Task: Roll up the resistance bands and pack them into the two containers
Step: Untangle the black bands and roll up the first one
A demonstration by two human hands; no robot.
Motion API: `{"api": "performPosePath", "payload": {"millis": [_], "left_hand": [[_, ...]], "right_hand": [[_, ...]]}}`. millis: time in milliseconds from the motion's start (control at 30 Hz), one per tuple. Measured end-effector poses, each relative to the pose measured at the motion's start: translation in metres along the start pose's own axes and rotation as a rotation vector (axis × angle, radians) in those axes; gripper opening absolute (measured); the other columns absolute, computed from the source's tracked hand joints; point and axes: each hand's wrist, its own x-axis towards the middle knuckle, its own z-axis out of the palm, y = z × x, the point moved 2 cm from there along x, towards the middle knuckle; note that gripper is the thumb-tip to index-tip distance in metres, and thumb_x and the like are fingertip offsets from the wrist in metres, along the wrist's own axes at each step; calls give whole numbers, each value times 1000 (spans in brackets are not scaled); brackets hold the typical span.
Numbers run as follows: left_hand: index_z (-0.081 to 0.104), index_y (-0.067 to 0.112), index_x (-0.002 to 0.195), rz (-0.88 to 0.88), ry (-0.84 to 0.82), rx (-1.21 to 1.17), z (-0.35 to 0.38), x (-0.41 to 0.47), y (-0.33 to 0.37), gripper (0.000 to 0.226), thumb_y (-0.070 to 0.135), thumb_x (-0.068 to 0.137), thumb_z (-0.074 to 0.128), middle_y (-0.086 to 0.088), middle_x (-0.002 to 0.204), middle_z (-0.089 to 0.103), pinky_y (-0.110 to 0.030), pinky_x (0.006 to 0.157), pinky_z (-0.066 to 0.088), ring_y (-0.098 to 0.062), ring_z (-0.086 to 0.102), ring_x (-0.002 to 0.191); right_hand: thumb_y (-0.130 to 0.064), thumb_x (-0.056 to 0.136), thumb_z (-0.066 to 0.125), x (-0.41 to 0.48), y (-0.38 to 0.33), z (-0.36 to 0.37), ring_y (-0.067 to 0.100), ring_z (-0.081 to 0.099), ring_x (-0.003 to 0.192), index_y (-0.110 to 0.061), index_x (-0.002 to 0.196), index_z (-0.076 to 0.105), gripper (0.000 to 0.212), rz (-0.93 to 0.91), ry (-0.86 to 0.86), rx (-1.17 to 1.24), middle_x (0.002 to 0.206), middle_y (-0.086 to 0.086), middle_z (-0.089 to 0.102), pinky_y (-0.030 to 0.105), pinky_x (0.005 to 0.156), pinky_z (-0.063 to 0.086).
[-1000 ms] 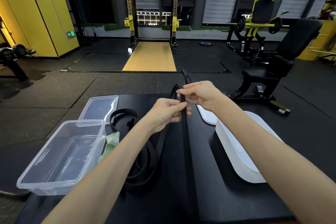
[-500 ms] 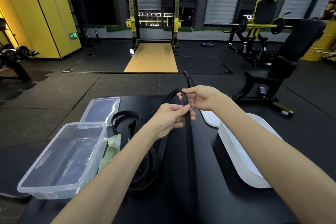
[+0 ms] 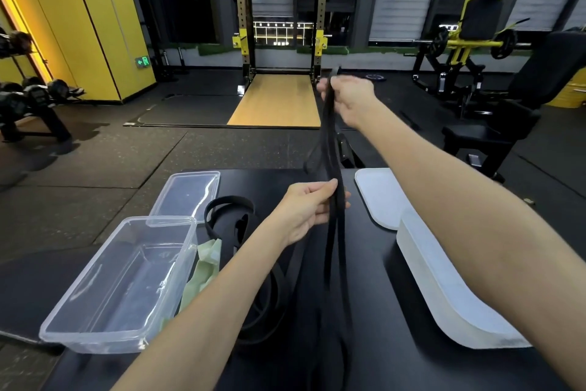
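A long black resistance band [image 3: 331, 149] hangs stretched between my hands above the black table [image 3: 374, 263]. My right hand [image 3: 347, 99] grips its top end, raised high over the table's far edge. Lower down, my left hand [image 3: 312, 210] pinches the band's strands between thumb and fingers. More black bands [image 3: 228, 219] lie coiled on the table, partly hidden under my left forearm, beside a pale green band [image 3: 204, 267]. A clear plastic container [image 3: 123, 282] stands at the left. At the right stands a white container [image 3: 444, 282].
A clear lid [image 3: 187, 190] lies behind the clear container, and a white lid [image 3: 377, 197] lies behind the white one. Beyond the table are a squat rack [image 3: 279, 26], a black and yellow weight machine [image 3: 475, 38], a bench seat and dumbbells on a rack at the left.
My right hand has lifted the band's end well above the table and away from my left hand. The band now hangs taut between them, and the view has tilted upward.
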Motion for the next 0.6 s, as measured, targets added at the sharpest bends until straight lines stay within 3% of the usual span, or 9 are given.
{"api": "performPosePath", "payload": {"millis": [100,233,300,367,467,600], "left_hand": [[69,3,101,-42,18,-17,-4,1,-16,23,21,97,54,-6,96,73,-26,70,55,-14,70,84],[70,6,92,-76,15,-8,-5,-1,-31,20,17,96,55,-4,89,73,-26,70,55,-13,70,78],[69,6,92,-72,17,-11,-4,-2,-31,17,15,96,55,-2,85,72,-25,67,55,-13,70,76],[68,5,94,-55,31,-6,-3,-1,-28,16,14,96,55,-2,84,73,-26,66,56,-14,70,76],[68,4,97,-19,50,56,-1,-1,-24,16,14,96,56,-5,87,73,-25,66,56,-15,71,77],[69,2,99,-14,77,130,4,-1,-22,19,15,96,55,-5,89,73,-23,66,56,-12,70,75]], "right_hand": [[4,97,44,-6,37,-21,19,63,75,6,91,52,10,136,-11,-12,82,15,62,32,85,53],[0,96,49,-22,86,-49,19,63,77,4,93,57,10,340,-116,-70,78,12,66,27,68,51],[-4,95,52,-33,100,-60,14,65,64,3,94,59,10,417,-132,-110,72,10,68,23,52,50],[-10,95,54,-46,110,-67,12,65,60,0,98,59,11,470,-147,-109,79,9,69,19,46,48],[-20,96,55,-55,116,-73,12,64,66,-4,101,60,18,522,-170,-56,91,6,68,23,52,50],[-16,95,55,-56,111,-77,18,64,69,0,102,55,17,652,-192,-48,79,10,72,31,80,49]]}}
